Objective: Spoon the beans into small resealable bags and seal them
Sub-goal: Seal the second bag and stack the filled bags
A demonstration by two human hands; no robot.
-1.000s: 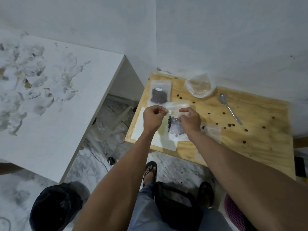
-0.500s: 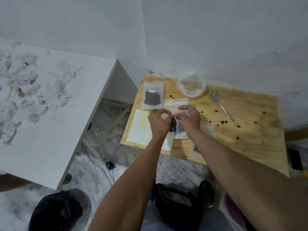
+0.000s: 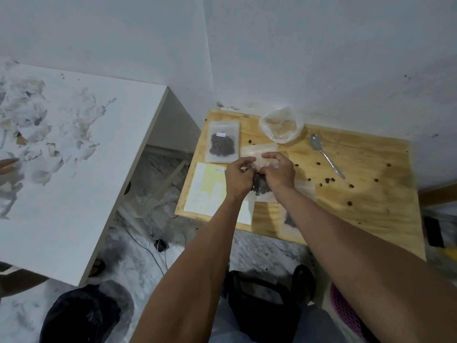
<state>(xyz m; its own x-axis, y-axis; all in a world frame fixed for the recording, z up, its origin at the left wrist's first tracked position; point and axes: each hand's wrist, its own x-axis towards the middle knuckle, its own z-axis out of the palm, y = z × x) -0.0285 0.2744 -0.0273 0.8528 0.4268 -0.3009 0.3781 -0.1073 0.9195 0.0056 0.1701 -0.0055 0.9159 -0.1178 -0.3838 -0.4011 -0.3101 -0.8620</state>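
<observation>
Seen from above, on the far left lies a white tabletop [image 3: 74, 169] smeared with torn paper, well apart from the work. Moving right, a small wooden table [image 3: 358, 206] stands against the wall. At its far left corner rests a filled bag of dark beans [image 3: 222, 142], lying flat; we judge it already sealed, though the strip is too small to confirm. Just nearer sits a pale yellow sheet of paper [image 3: 205, 191].

Next come our hands, close together over the table's near-left part. The left hand [image 3: 238, 178] has its fingers curled, pinching the top edge of a small clear bag [image 3: 259, 188] that holds a dark clump of beans below the knuckles. The right hand [image 3: 278, 173] is curled the same way, thumb and fingers pinching the same top edge just beside the left. (The strip itself is hidden under our fingers, so how much is closed we cannot tell.)

To do this step well, we should keep the beans settled low, line up the two lips, and press along the strip from one end to the other, letting air out first.

Further right, an open crumpled plastic bag [image 3: 282, 126] sits at the far edge, a metal spoon [image 3: 326, 155] lies idle beside it, and loose beans [image 3: 329, 180] are scattered across the wood.
</observation>
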